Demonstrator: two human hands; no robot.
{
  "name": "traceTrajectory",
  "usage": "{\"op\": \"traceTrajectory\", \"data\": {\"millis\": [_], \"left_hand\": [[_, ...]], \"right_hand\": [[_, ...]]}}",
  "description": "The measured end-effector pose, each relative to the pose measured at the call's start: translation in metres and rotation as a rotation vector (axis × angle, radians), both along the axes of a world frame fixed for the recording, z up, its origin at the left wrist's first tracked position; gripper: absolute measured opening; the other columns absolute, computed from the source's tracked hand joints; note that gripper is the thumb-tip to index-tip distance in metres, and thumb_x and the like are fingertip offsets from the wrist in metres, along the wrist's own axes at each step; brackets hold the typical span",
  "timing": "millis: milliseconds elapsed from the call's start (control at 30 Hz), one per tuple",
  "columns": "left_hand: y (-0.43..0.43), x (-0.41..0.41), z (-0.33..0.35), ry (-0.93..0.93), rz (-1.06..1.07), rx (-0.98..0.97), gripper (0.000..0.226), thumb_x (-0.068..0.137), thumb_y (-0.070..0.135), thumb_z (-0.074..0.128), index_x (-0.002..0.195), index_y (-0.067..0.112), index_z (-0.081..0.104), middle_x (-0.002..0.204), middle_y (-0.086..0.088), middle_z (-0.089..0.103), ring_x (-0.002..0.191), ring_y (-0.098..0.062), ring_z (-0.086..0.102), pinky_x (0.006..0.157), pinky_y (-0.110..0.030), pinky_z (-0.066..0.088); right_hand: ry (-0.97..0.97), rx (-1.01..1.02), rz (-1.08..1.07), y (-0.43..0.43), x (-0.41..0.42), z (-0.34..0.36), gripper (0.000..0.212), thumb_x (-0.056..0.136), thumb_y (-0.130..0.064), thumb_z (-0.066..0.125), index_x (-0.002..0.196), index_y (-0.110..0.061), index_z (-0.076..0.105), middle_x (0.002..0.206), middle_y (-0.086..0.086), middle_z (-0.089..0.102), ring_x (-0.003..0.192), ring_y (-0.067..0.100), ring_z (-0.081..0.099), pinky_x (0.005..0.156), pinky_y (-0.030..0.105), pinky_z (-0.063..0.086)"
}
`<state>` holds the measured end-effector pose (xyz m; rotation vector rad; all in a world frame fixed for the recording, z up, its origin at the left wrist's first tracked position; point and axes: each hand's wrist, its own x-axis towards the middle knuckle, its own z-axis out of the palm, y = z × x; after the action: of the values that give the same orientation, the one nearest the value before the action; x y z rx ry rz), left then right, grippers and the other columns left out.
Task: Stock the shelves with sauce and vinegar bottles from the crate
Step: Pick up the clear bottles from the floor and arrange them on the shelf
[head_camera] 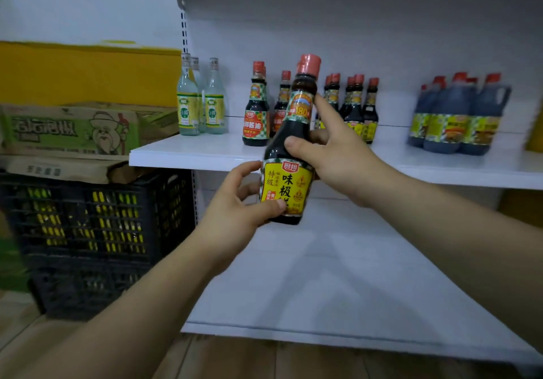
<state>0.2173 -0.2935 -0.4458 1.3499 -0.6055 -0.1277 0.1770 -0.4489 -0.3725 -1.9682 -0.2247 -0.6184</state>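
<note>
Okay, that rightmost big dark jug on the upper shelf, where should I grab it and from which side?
Probably by the loop handle on the upper right of the jug, reaching in from the front right. It stands upright on the upper shelf, other jugs crowd its left side, and the handle faces the gap on its right.

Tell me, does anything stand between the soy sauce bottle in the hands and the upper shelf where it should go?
Nothing visible does. The left hand and right hand hold the soy sauce bottle before the upper shelf, whose front strip is bare. Small dark bottles stand farther back; the spot behind the held bottle is hidden.
</note>
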Motion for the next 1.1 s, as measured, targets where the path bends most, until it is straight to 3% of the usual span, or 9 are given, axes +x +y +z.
{"op": "traceTrajectory", "data": {"millis": [67,200,467,600,700,900,1100], "left_hand": [[0.001,-0.028,-0.008,0.008,-0.04,0.002,0.061,0.077,-0.007,0.069,0.121,0.03,0.05,0.113,-0.011,0.063,0.098,-0.027,0.067,0.092,-0.046,0.052],[-0.004,-0.08,-0.021,-0.023,-0.156,0.056,0.06,0.077,-0.001,0.073,0.112,0.041,0.05,0.114,0.001,0.064,0.102,-0.023,0.066,0.096,-0.049,0.05],[-0.031,-0.132,-0.001,-0.065,-0.384,0.088,0.06,0.079,0.007,0.074,0.121,0.038,0.044,0.114,0.001,0.067,0.102,-0.016,0.065,0.092,-0.035,0.048],[-0.04,-0.126,0.009,-0.085,-0.317,0.067,0.064,0.078,0.006,0.074,0.129,0.032,0.044,0.111,0.006,0.064,0.099,-0.014,0.066,0.075,-0.021,0.047],[-0.056,-0.11,0.011,-0.114,-0.275,0.089,0.062,0.079,0.007,0.074,0.127,0.033,0.044,0.107,0.01,0.062,0.098,-0.013,0.065,0.07,-0.017,0.046],[-0.13,-0.065,0.024,-0.184,-0.2,0.139,0.062,0.081,0.011,0.073,0.126,0.039,0.041,0.117,0.005,0.058,0.098,-0.008,0.064,0.069,-0.016,0.046],[-0.223,0.002,0.054,-0.27,-0.178,0.282,0.077,0.085,0.023,0.07,0.145,0.035,0.024,0.134,0.008,0.046,0.105,-0.009,0.059,0.084,-0.028,0.044]], "right_hand": [[0.046,0.013,-0.041,0.002,-0.034,-0.004,0.054,0.092,-0.012,0.062,0.123,-0.049,0.037,0.102,-0.002,0.068,0.091,0.013,0.069,0.072,0.031,0.059],[0.142,0.033,-0.175,0.0,-0.105,-0.007,0.05,0.093,-0.014,0.061,0.133,-0.037,0.042,0.105,0.007,0.067,0.092,0.022,0.069,0.072,0.037,0.058],[0.093,-0.1,-0.433,-0.003,-0.185,0.012,0.065,0.093,-0.023,0.061,0.144,-0.046,0.027,0.105,-0.003,0.064,0.095,0.016,0.067,0.085,0.046,0.057],[0.162,-0.108,-0.383,-0.009,-0.178,0.02,0.079,0.089,-0.027,0.067,0.144,-0.05,0.015,0.109,-0.007,0.063,0.095,0.019,0.068,0.078,0.047,0.059],[0.161,-0.081,-0.361,-0.028,-0.159,0.018,0.081,0.088,-0.023,0.069,0.142,-0.05,0.016,0.107,-0.006,0.064,0.09,0.021,0.07,0.071,0.048,0.06],[0.087,-0.067,-0.335,-0.109,-0.104,0.025,0.088,0.085,-0.02,0.072,0.146,-0.048,0.015,0.113,-0.001,0.065,0.096,0.023,0.069,0.078,0.05,0.059],[0.038,-0.052,-0.295,-0.203,-0.043,0.054,0.094,0.087,-0.014,0.069,0.15,-0.046,0.008,0.104,-0.005,0.063,0.093,0.019,0.068,0.078,0.043,0.059]]}}
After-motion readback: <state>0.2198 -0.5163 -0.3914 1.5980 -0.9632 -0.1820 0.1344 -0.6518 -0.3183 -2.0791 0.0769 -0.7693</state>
